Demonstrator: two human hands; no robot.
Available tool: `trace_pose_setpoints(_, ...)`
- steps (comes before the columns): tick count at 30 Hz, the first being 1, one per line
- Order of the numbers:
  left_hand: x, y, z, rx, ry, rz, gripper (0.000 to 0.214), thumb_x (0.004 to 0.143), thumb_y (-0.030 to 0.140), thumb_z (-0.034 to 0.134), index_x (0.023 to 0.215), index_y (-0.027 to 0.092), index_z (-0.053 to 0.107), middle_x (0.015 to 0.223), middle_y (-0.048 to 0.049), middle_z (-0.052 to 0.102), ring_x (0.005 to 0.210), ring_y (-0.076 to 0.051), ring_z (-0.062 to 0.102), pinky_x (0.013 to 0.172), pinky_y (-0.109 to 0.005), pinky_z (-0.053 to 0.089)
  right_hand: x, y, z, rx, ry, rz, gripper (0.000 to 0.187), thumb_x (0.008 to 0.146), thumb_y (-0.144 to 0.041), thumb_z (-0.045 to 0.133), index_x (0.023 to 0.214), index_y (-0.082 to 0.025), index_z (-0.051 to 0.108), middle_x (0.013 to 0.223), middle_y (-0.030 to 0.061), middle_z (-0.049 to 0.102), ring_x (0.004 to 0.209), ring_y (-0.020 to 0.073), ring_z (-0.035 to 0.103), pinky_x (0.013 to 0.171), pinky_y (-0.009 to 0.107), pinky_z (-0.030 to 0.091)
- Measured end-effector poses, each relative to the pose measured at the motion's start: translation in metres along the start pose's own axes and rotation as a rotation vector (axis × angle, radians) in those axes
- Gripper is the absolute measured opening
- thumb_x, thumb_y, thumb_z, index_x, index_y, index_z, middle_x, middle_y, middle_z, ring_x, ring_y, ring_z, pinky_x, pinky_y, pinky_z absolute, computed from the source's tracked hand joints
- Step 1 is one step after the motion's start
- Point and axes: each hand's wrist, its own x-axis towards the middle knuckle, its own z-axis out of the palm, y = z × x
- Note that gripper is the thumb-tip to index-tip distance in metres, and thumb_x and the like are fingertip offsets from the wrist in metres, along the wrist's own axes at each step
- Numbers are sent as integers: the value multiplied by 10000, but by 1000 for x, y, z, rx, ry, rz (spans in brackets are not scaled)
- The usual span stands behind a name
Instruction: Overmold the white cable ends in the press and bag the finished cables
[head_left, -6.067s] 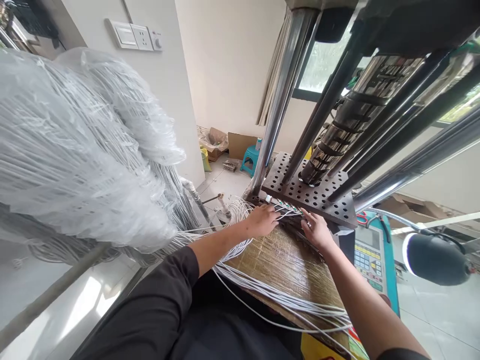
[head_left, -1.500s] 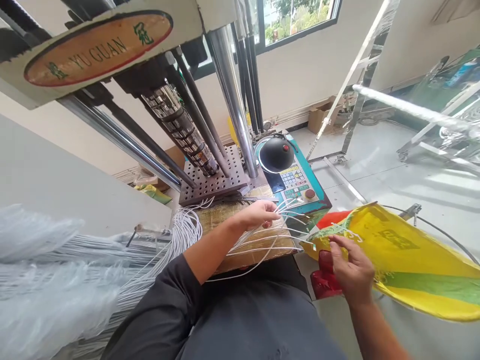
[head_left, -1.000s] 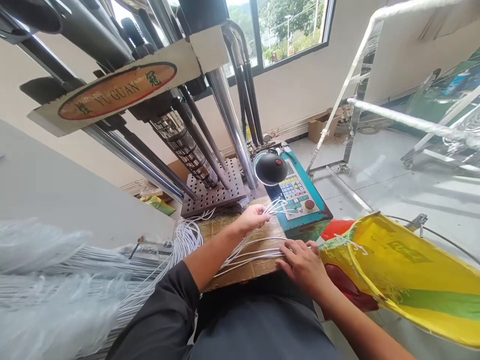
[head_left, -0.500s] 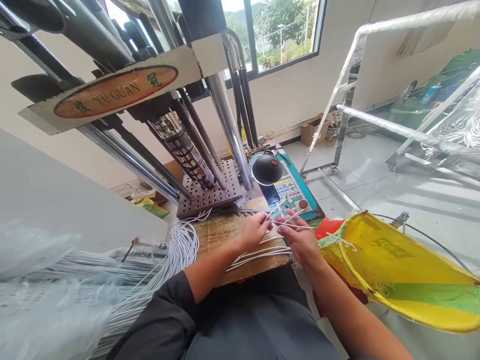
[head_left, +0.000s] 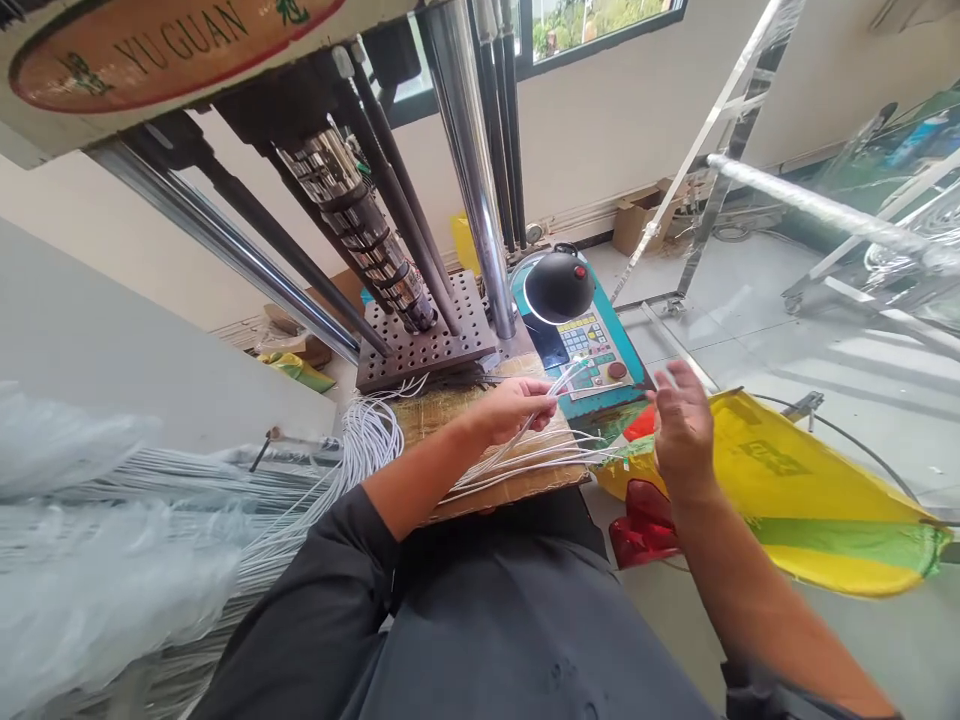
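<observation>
My left hand (head_left: 523,410) is closed around several thin white cables (head_left: 568,376) above the worktop. Their ends point up and right over the control panel's edge. More white cables (head_left: 525,462) lie below it across the cardboard-covered worktop (head_left: 420,420), and some tips reach past its right edge. A thick looped bundle of white cables (head_left: 371,435) hangs at the worktop's left side. To the right, my right hand (head_left: 682,425) is raised away from the cables, its fingers loosely bent and apart, slightly blurred. I see nothing in it.
Behind the worktop stands a press machine with a perforated metal plate (head_left: 442,345) and chrome columns (head_left: 469,150). A black lamp (head_left: 559,287) sits over the control panel (head_left: 585,345). A yellow sack (head_left: 787,470) stands at right, and a wrapped frame (head_left: 817,205) is behind it.
My right hand has left the cables and moved right, beside the yellow sack. My left hand still grips the cables. The camera view has tilted downward and closer.
</observation>
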Motion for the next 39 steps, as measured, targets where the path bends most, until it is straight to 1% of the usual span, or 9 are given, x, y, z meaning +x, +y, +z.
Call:
trace_pose_setpoints(3, 6, -5, 8, 7, -72, -47, 398, 702, 374, 854, 922, 92, 680, 681, -6, 605, 539, -76, 539, 544, -226, 403, 13, -14, 22, 180, -248, 226, 697, 895, -748, 413, 1462, -343, 435, 1523, 105, 478, 1338, 321, 541, 1015, 505, 521)
trace_pose_setpoints(5, 9, -9, 13, 37, -112, -45, 362, 724, 397, 835, 820, 93, 663, 678, -16, 612, 537, -81, 552, 534, -226, 404, 20, -23, 37, 303, -261, 290, 644, 872, -742, 481, 1351, -317, 551, 1413, 114, 586, 1252, 319, 612, 957, 504, 558)
trace_pose_setpoints(10, 9, -19, 23, 84, -153, -41, 379, 747, 447, 809, 746, 106, 643, 632, -2, 594, 532, -79, 539, 525, -215, 385, 22, -40, 48, 266, -293, 134, 394, 798, -450, 777, 1112, -220, 716, 1174, 79, 711, 1065, 248, 698, 932, 437, 578)
trace_pose_setpoints(16, 3, -30, 40, -93, -139, -158, 450, 679, 494, 862, 732, 129, 603, 567, 16, 569, 518, -115, 579, 556, -249, 454, -5, -44, 52, 42, -319, -33, 244, 852, -412, 728, 982, -210, 769, 939, 51, 743, 857, 219, 733, 834, 415, 616)
trace_pose_setpoints(22, 0, -41, 56, -305, -47, -219, 414, 732, 437, 845, 897, 129, 623, 733, -55, 681, 643, -199, 695, 627, -329, 554, -29, -35, 57, 28, -300, -94, 319, 922, -513, 605, 973, -246, 772, 982, 69, 743, 866, 238, 722, 827, 427, 602)
trace_pose_setpoints(26, -12, -38, 61, -360, -23, -189, 414, 729, 418, 852, 929, 141, 619, 740, -18, 649, 535, -128, 622, 544, -266, 495, -31, -32, 47, 47, -420, -106, 551, 958, -633, 416, 981, -231, 791, 1007, 97, 751, 954, 271, 707, 860, 449, 588)
trace_pose_setpoints(31, -24, -39, 64, -413, -36, -104, 437, 670, 416, 895, 811, 123, 604, 684, -1, 594, 513, -69, 533, 524, -221, 416, -34, -38, 40, 16, -523, -164, 607, 962, -655, 333, 1107, -263, 774, 1102, 92, 750, 1082, 304, 676, 961, 487, 539)
trace_pose_setpoints(36, -26, -53, 64, -344, 91, -41, 491, 651, 500, 884, 757, 153, 554, 576, 38, 531, 439, -77, 494, 462, -227, 378, -30, -44, 41, -46, -818, -168, 788, 884, -805, 297, 1356, -276, 641, 1332, 95, 668, 1274, 339, 578, 1107, 532, 424)
trace_pose_setpoints(39, -37, -55, 48, -283, 176, -14, 502, 684, 562, 833, 816, 152, 576, 598, 40, 554, 382, -36, 398, 406, -196, 267, -17, -30, 44, -53, -784, -94, 708, 940, -731, 286, 1434, -298, 550, 1471, 83, 560, 1331, 314, 535, 1083, 520, 445)
